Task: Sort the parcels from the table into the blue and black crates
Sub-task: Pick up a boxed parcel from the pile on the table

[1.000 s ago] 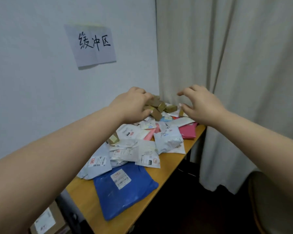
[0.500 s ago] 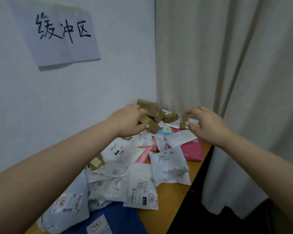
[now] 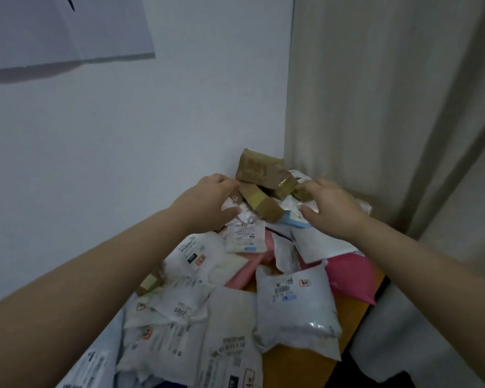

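Over at nine o'clock, the left hand (image 3: pixel 207 204) reaches to the far corner of the bench (image 3: pixel 300 365), fingers loosely curved with the thumb set apart, closing in on a small brown taped carton (image 3: pixel 259 203); whether it has a real hold yet, I cannot tell, since the fingertips are hidden behind it. That carton looks stiff and light, so the short ends should give a firm pinch, though the glossy tape may be slippery. Just above it at twelve o'clock leans a bigger cardboard box (image 3: pixel 259 169) against the wall, propped on the smaller ones, so pulling a lower carton could tip it. Down the middle at six o'clock lies the heap of white poly mailers (image 3: pixel 294 301), with a pink mailer (image 3: pixel 350 273) toward four o'clock; these look soft, floppy and slick, and I'd judge a corner or a gathered edge the best place to take them, as flat ones will slide over each other. On to three o'clock: the right hand (image 3: pixel 332 207) has its fingers spread and relaxed, hovering over or touching a small carton, mostly hidden, with nothing clearly pinched. The blue and black crates are nowhere in view, so every parcel here is unsorted, piled on the bench.
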`<state>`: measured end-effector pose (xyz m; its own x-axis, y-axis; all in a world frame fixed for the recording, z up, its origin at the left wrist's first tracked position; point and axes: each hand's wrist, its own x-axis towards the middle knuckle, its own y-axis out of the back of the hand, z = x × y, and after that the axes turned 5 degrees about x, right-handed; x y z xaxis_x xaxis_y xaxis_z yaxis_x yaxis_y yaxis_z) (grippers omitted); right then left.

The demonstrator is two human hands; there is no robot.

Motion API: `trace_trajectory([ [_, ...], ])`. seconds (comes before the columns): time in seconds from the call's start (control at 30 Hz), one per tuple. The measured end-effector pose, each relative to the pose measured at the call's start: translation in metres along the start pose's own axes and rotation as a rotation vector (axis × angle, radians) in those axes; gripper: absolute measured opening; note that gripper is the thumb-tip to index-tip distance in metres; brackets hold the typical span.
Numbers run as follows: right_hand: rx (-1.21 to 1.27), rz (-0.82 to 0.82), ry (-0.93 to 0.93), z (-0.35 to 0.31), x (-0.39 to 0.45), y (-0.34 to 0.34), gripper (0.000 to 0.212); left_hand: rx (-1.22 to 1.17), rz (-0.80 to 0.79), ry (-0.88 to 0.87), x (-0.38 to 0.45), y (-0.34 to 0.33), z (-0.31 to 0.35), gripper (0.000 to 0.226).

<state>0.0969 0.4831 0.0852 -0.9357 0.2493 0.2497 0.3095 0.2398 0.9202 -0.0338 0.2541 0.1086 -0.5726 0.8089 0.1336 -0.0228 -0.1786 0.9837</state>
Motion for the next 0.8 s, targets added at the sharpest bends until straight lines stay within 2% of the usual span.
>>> trace_trajectory([
  [0.13, -0.002, -0.104, 0.034, 0.055, 0.066, -0.035, 0.037, -0.024, -0.009, 0.06, 0.057, -0.032, -0.002, 0.057],
  [0.23, 0.054, -0.18, 0.017, 0.099, 0.114, -0.054, 0.049, -0.071, -0.035, 0.141, 0.1, -0.052, -0.005, 0.057],
  [0.33, 0.115, -0.238, 0.014, 0.14, 0.158, -0.072, 0.042, -0.1, -0.074, 0.222, 0.142, -0.071, -0.01, 0.056],
  [0.4, 0.176, -0.249, 0.023, 0.158, 0.189, -0.082, 0.045, -0.117, -0.084, 0.277, 0.167, -0.084, -0.013, 0.055],
  [0.5, 0.289, -0.286, 0.001, 0.173, 0.228, -0.096, 0.059, -0.127, -0.092, 0.336, 0.198, -0.102, -0.017, 0.054],
  [0.6, 0.415, -0.285, -0.029, 0.186, 0.264, -0.118, 0.085, -0.113, -0.118, 0.35, 0.222, -0.115, -0.025, 0.056],
  [0.67, 0.434, -0.269, -0.019, 0.192, 0.288, -0.128, 0.098, -0.106, -0.138, 0.37, 0.234, -0.119, -0.031, 0.058],
  [0.8, 0.487, -0.354, 0.059, 0.197, 0.32, -0.141, 0.116, -0.094, -0.157, 0.406, 0.253, -0.123, -0.043, 0.058],
])
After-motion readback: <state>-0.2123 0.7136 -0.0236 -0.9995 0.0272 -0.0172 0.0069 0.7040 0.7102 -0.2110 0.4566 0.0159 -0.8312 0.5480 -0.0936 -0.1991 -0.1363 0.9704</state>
